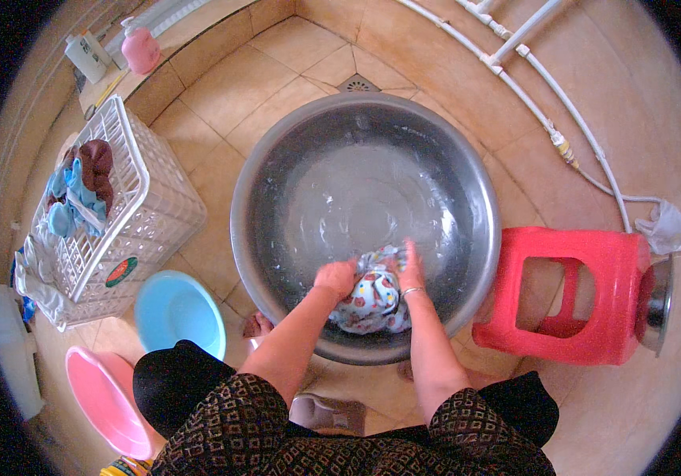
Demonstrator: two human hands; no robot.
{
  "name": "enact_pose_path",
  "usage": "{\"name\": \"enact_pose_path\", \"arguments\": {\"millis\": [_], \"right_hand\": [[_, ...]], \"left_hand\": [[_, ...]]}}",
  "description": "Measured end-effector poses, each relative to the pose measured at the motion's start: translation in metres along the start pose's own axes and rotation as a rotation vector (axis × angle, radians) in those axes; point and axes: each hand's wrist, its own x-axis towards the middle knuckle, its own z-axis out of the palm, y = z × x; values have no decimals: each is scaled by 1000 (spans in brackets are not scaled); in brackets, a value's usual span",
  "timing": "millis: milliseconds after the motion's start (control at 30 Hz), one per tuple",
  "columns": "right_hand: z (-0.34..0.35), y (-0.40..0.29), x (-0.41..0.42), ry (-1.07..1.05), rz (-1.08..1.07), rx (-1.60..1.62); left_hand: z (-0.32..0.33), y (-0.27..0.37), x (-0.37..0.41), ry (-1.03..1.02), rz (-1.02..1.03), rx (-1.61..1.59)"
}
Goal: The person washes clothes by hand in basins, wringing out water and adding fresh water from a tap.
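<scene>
Inside a large round metal basin [245, 178], near its front wall, lies a bunched wet cloth [370, 300], pale with red, yellow and blue prints. My left hand [337, 278] is closed on the cloth's left upper side. On the right side of the same cloth rests my right hand [411, 269], fingers pointing up and apart from one another or nearly so; how firmly it grips is unclear. A thin bracelet circles my right wrist. Shallow water and some suds show in the basin.
At left stand a white plastic laundry basket [165, 178] with clothes on top, a blue basin [149, 291] and a pink basin [99, 392]. A red plastic stool [611, 297] lies right of the metal basin. Beyond are a floor drain [359, 84], white pipes [530, 104] and a pink pump bottle [140, 50].
</scene>
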Motion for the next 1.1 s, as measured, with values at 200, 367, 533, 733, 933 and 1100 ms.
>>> {"name": "enact_pose_path", "arguments": {"millis": [200,367,533,733,933,1100], "right_hand": [[6,19,7,-506,23,45],[-90,-102,33,-190,364,1022],[-169,-212,54,-31,146,1214],[-243,-305,60,67,-98,1481],[-286,-305,90,358,-318,1292],[-284,-167,118,453,-305,449]], "left_hand": [[29,-8,17,-22,187,-243],[22,-39,28,79,154,-770],[-23,-44,-4,13,247,-1172],[-44,-21,6,-38,439,-1378],[-89,-20,-4,-159,329,-1305],[-117,-31,-17,9,107,-828]]}}
